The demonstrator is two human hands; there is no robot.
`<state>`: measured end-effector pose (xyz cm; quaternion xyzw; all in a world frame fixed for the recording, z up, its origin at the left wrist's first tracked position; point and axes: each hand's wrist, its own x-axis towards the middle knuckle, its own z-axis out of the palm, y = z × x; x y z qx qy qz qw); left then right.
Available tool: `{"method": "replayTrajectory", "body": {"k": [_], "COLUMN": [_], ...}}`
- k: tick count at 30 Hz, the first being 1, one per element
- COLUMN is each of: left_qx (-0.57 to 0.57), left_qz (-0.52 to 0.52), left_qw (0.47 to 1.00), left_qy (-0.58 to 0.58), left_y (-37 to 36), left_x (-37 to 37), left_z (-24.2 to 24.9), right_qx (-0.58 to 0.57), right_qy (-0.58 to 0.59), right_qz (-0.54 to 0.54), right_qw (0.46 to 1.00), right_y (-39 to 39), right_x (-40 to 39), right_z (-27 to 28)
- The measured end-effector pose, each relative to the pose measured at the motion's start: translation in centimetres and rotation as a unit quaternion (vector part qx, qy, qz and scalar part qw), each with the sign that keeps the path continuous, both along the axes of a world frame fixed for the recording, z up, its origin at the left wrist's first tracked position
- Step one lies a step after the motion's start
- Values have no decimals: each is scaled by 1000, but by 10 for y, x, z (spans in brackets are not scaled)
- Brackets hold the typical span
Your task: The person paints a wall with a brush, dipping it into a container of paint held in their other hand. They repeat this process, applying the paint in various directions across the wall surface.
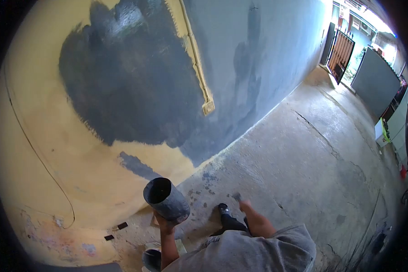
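Maybe paint spills: left hand (164, 223) grips the tipped pot (166, 199); right hand (249, 212) looks blurry, grip unclear.

Dark grey paint-coated cylindrical roller sleeve (167, 200) in my left hand (164, 224), gripped from below at its lower end. Tilted, open hollow end facing up and toward the wall, inside black. Held just off yellow wall's lower part, above concrete floor. Small grey-tipped tool (236, 197) in my right hand (250, 212), blurred, kind unclear, low over floor.
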<state>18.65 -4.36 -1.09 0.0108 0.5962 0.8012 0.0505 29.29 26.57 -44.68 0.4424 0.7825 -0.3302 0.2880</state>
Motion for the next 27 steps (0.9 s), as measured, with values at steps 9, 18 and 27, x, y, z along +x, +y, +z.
{"method": "replayTrajectory", "body": {"k": [9,18,27], "left_qx": [-30,-112,-63], "left_qz": [-2,-134,-276], "left_qw": [998,980,941], "left_qy": [60,98,183], "left_y": [-83,-57,36], "left_x": [93,118,139], "left_z": [-43,11,-7], "right_qx": [-135,-9,207], "right_qy": [420,481,358], "right_qz": [-62,219,516], "right_qw": [895,849,750], "right_y": [-38,20,7], "right_x": [-73,61,151], "right_z": [361,611,737]}}
